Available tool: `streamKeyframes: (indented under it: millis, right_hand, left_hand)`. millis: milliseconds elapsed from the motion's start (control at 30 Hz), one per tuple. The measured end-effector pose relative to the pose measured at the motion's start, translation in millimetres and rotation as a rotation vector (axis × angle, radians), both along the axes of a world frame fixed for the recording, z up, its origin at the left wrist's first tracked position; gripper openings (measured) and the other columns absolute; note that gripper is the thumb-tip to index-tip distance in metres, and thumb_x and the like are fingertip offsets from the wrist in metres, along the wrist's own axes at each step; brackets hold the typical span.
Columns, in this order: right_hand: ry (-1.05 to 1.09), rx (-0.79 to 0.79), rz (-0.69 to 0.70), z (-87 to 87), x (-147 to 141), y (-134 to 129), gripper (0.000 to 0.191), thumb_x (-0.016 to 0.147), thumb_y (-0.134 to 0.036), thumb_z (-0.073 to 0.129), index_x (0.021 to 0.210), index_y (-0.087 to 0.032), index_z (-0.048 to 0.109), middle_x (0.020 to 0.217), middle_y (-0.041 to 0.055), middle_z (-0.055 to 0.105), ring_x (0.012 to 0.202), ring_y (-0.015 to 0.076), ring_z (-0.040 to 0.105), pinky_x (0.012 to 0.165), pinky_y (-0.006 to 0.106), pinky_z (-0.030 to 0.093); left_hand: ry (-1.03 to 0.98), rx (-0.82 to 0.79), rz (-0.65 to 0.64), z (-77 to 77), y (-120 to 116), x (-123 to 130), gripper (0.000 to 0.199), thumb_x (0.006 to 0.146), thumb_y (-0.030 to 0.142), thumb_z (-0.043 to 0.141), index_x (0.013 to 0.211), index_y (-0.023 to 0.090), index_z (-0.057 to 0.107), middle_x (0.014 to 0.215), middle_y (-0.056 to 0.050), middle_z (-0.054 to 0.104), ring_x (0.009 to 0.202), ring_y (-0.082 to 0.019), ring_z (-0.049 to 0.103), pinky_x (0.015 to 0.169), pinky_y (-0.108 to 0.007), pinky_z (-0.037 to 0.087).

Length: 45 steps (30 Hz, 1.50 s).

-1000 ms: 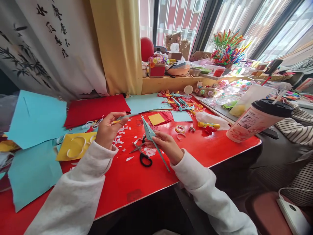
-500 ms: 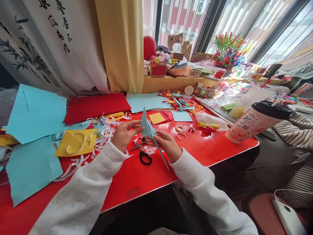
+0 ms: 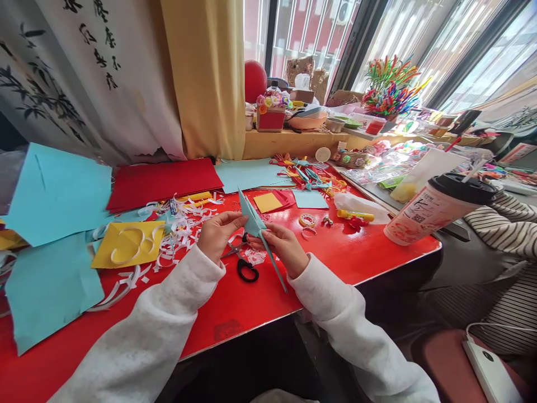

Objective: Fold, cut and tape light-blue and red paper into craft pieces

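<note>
Between my two hands, above the red table, is a folded light-blue paper piece (image 3: 253,221) with a pointed upper end and a long thin strip slanting down to the right. My left hand (image 3: 220,232) pinches its left edge between thumb and fingers. My right hand (image 3: 286,246) grips it lower down, where the strip begins. Just below my hands lie black-handled scissors (image 3: 247,271), partly hidden, beside some pinkish-white scraps (image 3: 255,256). A small yellow paper square (image 3: 267,202) lies behind the folded piece.
Light-blue sheets (image 3: 50,291), red sheets (image 3: 165,183) and white paper strips (image 3: 184,224) cover the left side. A roll of tape (image 3: 307,220) and a yellow glue stick (image 3: 355,215) lie right of centre. A lidded cup (image 3: 432,210) stands near the right edge, close to a person's striped sleeve (image 3: 499,224).
The folded paper's pointed end has tipped to the left, showing more of its face. My left hand has shifted slightly right; my right hand keeps its hold.
</note>
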State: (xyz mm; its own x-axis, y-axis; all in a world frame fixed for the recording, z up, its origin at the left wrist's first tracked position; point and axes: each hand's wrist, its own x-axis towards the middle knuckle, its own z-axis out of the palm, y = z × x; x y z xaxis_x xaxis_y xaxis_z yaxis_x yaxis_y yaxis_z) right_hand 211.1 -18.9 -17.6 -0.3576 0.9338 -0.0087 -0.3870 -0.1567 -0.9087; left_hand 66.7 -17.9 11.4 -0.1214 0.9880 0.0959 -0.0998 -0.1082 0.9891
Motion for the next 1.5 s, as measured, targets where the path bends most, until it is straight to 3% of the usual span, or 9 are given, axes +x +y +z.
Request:
streamKeyframes:
  millis: [367,500,700,833,1000,1200,1500]
  right_hand:
    - [-0.017,-0.005,-0.012,2.2,-1,-1,0.018,0.07,-0.019,0.053,0.087,-0.016,0.049,0.075,0.0035,0.065,0.072,0.016,0.063,0.072,0.032,0.05]
    - [-0.035,-0.002,-0.019,2.0,-2,-1,0.016,0.071,-0.016,0.05,0.088,-0.015,0.048,0.075,0.0039,0.064,0.07,0.0151,0.063,0.07,0.031,0.051]
    - [-0.048,0.003,-0.016,-0.3,-1,0,0.014,0.072,-0.016,0.048,0.087,-0.015,0.048,0.075,0.0035,0.064,0.069,0.0145,0.062,0.07,0.031,0.05]
    - [-0.035,-0.001,-0.013,-0.8,-1,1,0.015,0.072,-0.016,0.049,0.087,-0.015,0.048,0.074,0.003,0.064,0.068,0.0145,0.063,0.07,0.03,0.05]
    - [-0.027,-0.004,-0.009,-0.3,-1,1,0.017,0.07,-0.02,0.053,0.086,-0.016,0.048,0.074,0.0024,0.063,0.068,0.0152,0.063,0.071,0.032,0.05]
    - [-0.015,0.015,0.007,-1.0,-2,0,0.017,0.07,-0.022,0.053,0.086,-0.017,0.049,0.076,0.0025,0.064,0.071,0.0158,0.062,0.073,0.034,0.049]
    - [-0.035,-0.004,-0.013,-0.5,-2,-1,0.018,0.073,-0.024,0.05,0.089,-0.016,0.052,0.083,0.0034,0.063,0.074,0.0161,0.062,0.073,0.032,0.049]
  left_hand:
    - [-0.038,0.067,0.001,-7.1,3,-4,0.023,0.056,0.03,0.066,0.072,0.015,0.06,0.072,-0.001,0.061,0.073,-0.013,0.055,0.076,-0.029,0.038]
    - [0.012,0.142,0.139,-5.8,5,-8,0.02,0.054,0.032,0.067,0.068,0.017,0.063,0.083,-0.001,0.06,0.09,-0.015,0.05,0.086,-0.029,0.031]
    - [0.026,0.124,-0.013,-6.5,6,-10,0.022,0.057,0.033,0.065,0.07,0.016,0.062,0.069,0.0,0.06,0.068,-0.013,0.052,0.073,-0.028,0.039]
    - [0.091,0.125,-0.055,-10.8,6,-8,0.021,0.056,0.033,0.065,0.068,0.016,0.061,0.069,0.0,0.06,0.066,-0.012,0.052,0.069,-0.027,0.04]
    - [0.028,0.109,-0.112,-13.1,6,-4,0.023,0.055,0.032,0.067,0.069,0.015,0.059,0.067,0.001,0.06,0.065,-0.012,0.053,0.067,-0.026,0.042]
    - [-0.024,0.059,-0.051,-17.6,5,1,0.026,0.054,0.032,0.067,0.073,0.014,0.064,0.071,-0.003,0.064,0.069,-0.014,0.056,0.072,-0.029,0.043]
    - [0.017,0.009,-0.037,-21.7,7,-1,0.023,0.054,0.03,0.067,0.071,0.015,0.065,0.07,-0.004,0.065,0.065,-0.014,0.057,0.068,-0.027,0.045]
